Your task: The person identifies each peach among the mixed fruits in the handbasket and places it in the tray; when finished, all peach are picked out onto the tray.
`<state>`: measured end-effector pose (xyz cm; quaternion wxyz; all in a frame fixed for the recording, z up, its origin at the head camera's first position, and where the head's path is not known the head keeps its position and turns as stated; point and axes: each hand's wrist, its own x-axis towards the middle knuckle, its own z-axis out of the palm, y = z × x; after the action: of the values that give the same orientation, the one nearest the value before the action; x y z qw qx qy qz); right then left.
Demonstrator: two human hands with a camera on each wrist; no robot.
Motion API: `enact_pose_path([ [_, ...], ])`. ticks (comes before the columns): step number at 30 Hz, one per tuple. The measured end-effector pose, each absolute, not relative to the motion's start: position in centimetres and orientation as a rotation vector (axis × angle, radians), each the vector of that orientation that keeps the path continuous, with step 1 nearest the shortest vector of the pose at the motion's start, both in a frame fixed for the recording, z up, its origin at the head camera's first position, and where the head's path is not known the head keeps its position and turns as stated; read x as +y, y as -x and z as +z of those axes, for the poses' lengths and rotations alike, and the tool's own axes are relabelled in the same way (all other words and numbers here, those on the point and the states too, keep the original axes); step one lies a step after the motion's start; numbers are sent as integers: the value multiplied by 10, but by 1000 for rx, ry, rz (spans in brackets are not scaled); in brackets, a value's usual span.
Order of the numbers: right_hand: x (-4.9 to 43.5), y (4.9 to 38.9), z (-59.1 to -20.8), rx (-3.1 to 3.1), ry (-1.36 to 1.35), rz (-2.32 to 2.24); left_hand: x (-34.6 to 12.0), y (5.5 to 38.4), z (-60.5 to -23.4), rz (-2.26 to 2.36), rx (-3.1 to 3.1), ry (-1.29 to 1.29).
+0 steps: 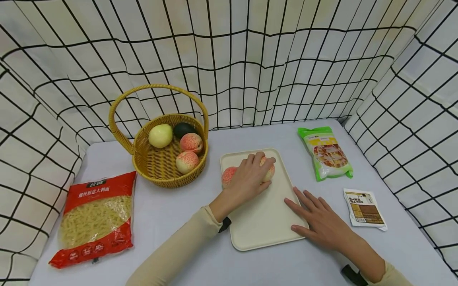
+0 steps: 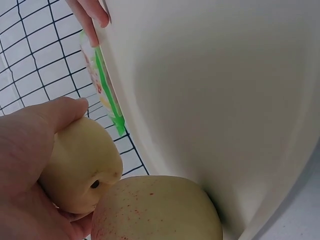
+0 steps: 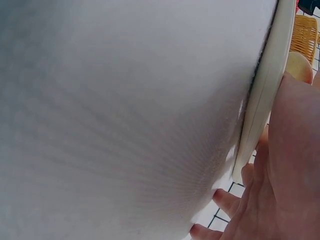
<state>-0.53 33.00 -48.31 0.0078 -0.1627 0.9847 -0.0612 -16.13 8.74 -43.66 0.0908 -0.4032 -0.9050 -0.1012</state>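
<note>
My left hand (image 1: 247,178) grips a pink-speckled peach (image 1: 270,171) over the far part of a cream rectangular tray (image 1: 266,222). In the left wrist view, thumb and fingers curl round this peach (image 2: 82,160), its stem dimple showing. A second peach (image 1: 227,175) lies on the tray at the left edge, partly hidden behind the left hand; in the left wrist view it overlaps the held one. At the tray's right edge is my right hand (image 1: 318,219), fingers spread and fairly straight, thumb and forefinger over the rim, holding nothing.
A yellow wicker basket (image 1: 157,179) with a tall handle holds two peaches, a pale yellow fruit and a dark green one. A red pasta bag (image 1: 96,218) lies at left. Green-edged (image 1: 327,155) and small brown-white packets (image 1: 365,209) lie at right. Black-gridded white walls surround the table.
</note>
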Motion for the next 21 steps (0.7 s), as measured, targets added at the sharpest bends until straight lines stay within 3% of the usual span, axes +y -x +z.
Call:
enact_pose_path([
  [21,330,5,-482,3064,498,-189,92,162,-443,-266,-2685,1246],
])
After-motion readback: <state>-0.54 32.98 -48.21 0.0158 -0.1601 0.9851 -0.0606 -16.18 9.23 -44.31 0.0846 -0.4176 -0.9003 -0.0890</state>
